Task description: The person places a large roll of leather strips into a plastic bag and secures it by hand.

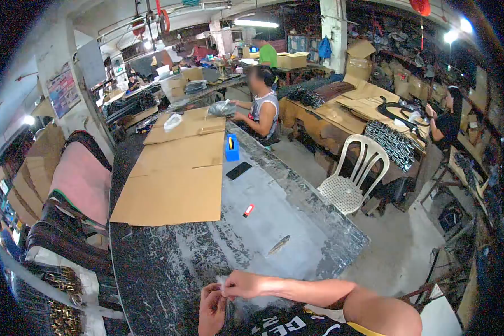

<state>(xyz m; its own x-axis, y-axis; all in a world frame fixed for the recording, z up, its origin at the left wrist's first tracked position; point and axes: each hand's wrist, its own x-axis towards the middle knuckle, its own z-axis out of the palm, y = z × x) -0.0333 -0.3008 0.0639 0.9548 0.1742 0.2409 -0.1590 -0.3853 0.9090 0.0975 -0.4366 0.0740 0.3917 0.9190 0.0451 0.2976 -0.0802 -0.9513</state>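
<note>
Near the front edge of the table, my left hand and my right hand meet, their fingers pinched together. Between the fingertips is a small, whitish, translucent piece, too small to make out its kind. Both hands are closed on it, just in front of my dark shirt. Beyond them on the worn table lies a slim, pointed, grey-brown object. Farther back are a small red, white and black item, a black phone and a blue tape dispenser.
Flat cardboard sheets cover the table's far left part. A person sits at its far side, handling a grey plastic bag. A white plastic chair stands to the right. Another person is by a second table with dark straps.
</note>
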